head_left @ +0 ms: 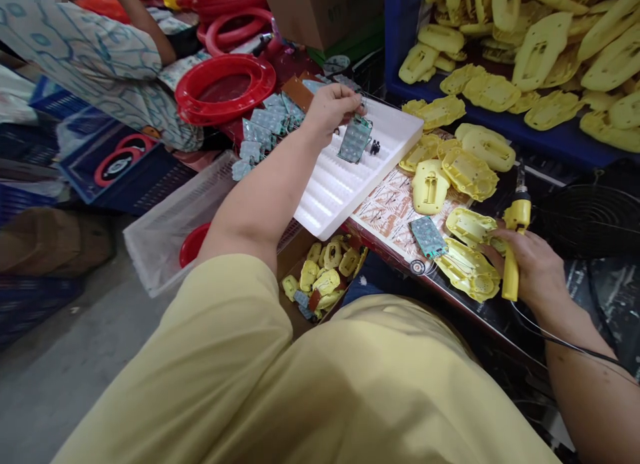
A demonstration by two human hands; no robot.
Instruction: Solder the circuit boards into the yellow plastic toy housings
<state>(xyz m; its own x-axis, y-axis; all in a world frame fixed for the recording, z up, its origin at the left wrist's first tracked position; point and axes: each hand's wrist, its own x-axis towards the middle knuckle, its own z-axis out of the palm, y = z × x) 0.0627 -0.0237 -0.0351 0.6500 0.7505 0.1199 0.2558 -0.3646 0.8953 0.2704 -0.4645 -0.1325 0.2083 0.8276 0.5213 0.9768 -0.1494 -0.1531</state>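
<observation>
Circuit board (355,139) dangles by its edge from fingers of the left hand (333,107), upper centre (right hand (530,264) clenches a screwdriver (513,251)); that thin pinch may drop it.

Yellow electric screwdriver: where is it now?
Head view, lower right: the yellow electric screwdriver is gripped upright in the right hand, beside a yellow plastic shell, just right of the loose green circuit board.
</observation>
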